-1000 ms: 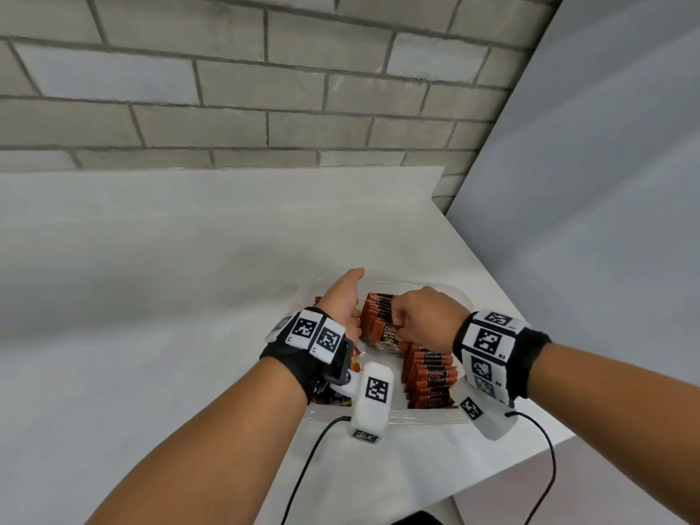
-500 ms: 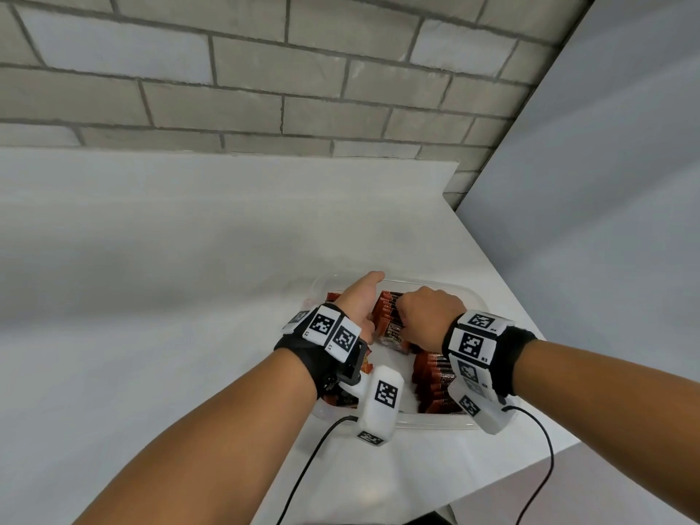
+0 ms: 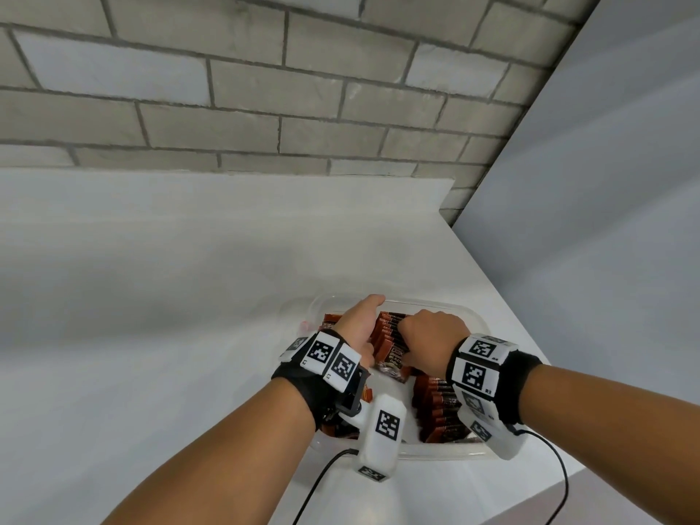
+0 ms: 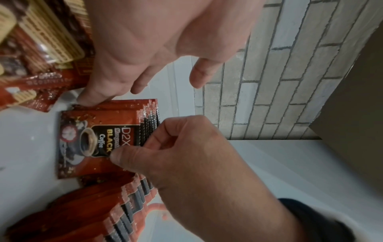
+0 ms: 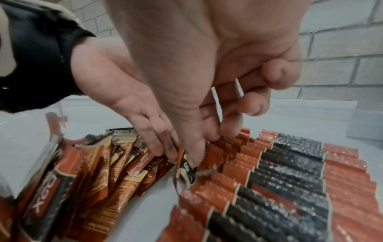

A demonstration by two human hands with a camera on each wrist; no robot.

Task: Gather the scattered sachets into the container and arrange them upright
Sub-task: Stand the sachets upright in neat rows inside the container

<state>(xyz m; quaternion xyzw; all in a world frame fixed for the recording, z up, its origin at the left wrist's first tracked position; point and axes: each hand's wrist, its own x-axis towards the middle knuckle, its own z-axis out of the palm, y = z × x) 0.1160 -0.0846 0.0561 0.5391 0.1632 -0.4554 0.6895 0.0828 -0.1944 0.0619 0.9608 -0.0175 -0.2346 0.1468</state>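
Observation:
A clear plastic container (image 3: 435, 303) sits at the table's near right corner. Inside, red and black coffee sachets (image 3: 435, 407) stand upright in a row on the right. A second short stack (image 4: 87, 142) stands further back. My right hand (image 4: 134, 147) pinches that stack's front sachets between thumb and curled fingers, also seen in the right wrist view (image 5: 202, 147). My left hand (image 4: 145, 86) has straight fingers touching the stack's left edge (image 5: 161, 147). Loose sachets (image 5: 103, 172) lie in a heap on the container's left side.
The white table (image 3: 189, 297) runs left and back to a grey brick wall (image 3: 265, 108). Its right edge drops off just beside the container. Wrist camera cables (image 3: 322, 475) hang over the near table edge.
Both hands stay on the same back stack inside the container. The right hand has edged a little closer to the left hand. The head view has shifted slightly.

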